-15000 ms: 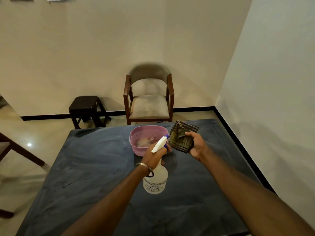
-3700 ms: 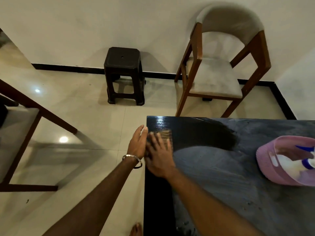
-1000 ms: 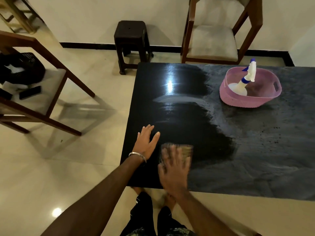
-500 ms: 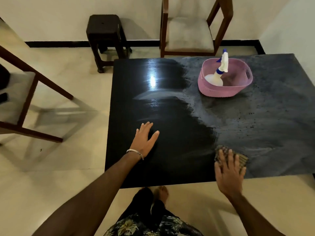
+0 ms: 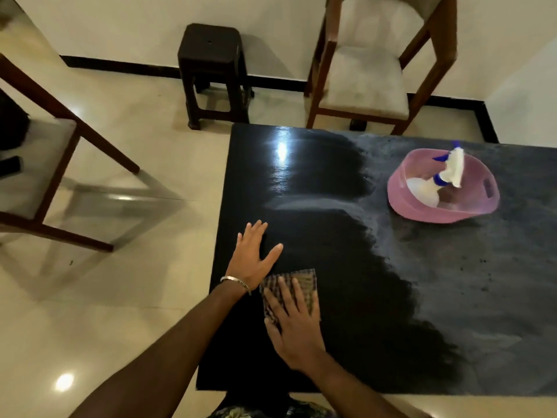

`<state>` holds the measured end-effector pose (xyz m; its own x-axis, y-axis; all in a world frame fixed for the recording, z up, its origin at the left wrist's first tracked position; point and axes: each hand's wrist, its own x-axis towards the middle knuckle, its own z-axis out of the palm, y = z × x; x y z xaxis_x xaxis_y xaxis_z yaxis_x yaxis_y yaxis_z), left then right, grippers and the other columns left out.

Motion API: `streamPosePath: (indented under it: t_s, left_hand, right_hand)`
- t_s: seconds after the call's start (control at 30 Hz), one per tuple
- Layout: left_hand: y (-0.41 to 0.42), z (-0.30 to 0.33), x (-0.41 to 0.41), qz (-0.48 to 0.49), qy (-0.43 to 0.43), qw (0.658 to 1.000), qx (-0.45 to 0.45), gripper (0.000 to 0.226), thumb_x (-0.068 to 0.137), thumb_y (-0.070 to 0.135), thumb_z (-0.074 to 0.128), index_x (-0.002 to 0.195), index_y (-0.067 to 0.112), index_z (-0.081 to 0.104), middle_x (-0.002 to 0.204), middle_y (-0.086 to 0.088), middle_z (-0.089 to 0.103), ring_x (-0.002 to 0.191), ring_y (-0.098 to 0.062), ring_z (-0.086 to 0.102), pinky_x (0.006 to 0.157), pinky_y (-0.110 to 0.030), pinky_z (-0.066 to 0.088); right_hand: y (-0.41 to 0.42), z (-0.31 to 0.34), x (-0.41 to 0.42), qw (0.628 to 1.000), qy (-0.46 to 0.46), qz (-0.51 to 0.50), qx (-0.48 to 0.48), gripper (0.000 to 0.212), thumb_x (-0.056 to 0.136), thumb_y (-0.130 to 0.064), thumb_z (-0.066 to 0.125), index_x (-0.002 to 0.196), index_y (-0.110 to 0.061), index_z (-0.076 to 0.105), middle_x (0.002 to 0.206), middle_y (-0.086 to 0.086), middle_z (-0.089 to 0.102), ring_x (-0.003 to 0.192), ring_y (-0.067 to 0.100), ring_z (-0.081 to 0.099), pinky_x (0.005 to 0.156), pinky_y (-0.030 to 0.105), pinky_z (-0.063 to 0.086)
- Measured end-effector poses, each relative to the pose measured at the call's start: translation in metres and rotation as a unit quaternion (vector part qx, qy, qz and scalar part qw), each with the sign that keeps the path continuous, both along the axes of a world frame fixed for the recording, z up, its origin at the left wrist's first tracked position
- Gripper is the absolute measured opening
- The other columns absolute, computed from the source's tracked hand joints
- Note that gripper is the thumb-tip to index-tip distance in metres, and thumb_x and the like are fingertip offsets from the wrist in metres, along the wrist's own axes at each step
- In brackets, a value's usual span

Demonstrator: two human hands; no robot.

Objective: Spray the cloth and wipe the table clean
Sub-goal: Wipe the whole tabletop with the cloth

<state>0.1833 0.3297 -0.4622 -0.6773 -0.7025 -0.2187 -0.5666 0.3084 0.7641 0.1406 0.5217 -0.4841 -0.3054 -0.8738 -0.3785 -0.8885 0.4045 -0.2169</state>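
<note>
Checked cloth point(image 5: 297, 285) lies pressed under flat right hand point(image 5: 294, 325); left hand point(image 5: 253, 256) spread, seemingly resting on table point(image 5: 391, 297).

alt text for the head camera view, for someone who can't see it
A person's right hand presses a checked cloth flat on a dark table, the left hand resting flat beside it. A spray bottle lies in a pink basket farther back.

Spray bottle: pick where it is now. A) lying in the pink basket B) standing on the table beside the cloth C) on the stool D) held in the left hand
A: the spray bottle lies tilted inside the pink basket on the table, while both hands are near the cloth.
</note>
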Motion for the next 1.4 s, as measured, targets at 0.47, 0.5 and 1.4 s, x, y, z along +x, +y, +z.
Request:
streamPosePath:
  t_s: [0.47, 0.5, 1.4]
  left_hand:
    - [-0.132, -0.016, -0.058, 0.062, 0.031, 0.997, -0.022, 0.072, 0.091, 0.057, 0.045, 0.151, 0.019, 0.028, 0.159, 0.004, 0.024, 0.149, -0.011, 0.007, 0.121, -0.032, -0.002]
    - [-0.135, -0.016, -0.063, 0.065, 0.035, 0.997, -0.02, 0.07, 0.093, 0.055, 0.046, 0.151, 0.02, 0.028, 0.159, 0.004, 0.024, 0.149, -0.01, 0.007, 0.121, -0.031, -0.002]
    - [0.036, 0.006, -0.107, 0.053, 0.035, 0.998, -0.028, 0.058, 0.094, 0.046, 0.049, 0.145, 0.021, 0.038, 0.154, 0.006, 0.035, 0.147, -0.007, 0.013, 0.119, -0.027, 0.0]
  right_hand:
    - [-0.279, -0.017, -0.206, 0.998, 0.023, -0.05, -0.005, 0.061, 0.101, -0.057, 0.02, 0.156, -0.043, -0.005, 0.166, -0.005, -0.015, 0.152, 0.022, -0.015, 0.118, 0.063, -0.005]
    - [-0.29, -0.019, -0.222, 0.998, 0.025, -0.057, -0.001, 0.061, 0.102, -0.056, 0.02, 0.156, -0.043, -0.006, 0.166, -0.005, -0.016, 0.152, 0.023, -0.016, 0.118, 0.063, -0.005]
    - [0.079, 0.002, -0.149, 0.993, -0.088, 0.078, -0.021, 0.055, 0.103, -0.056, 0.022, 0.154, -0.054, 0.001, 0.164, -0.019, -0.011, 0.153, 0.017, -0.011, 0.117, 0.051, -0.011]
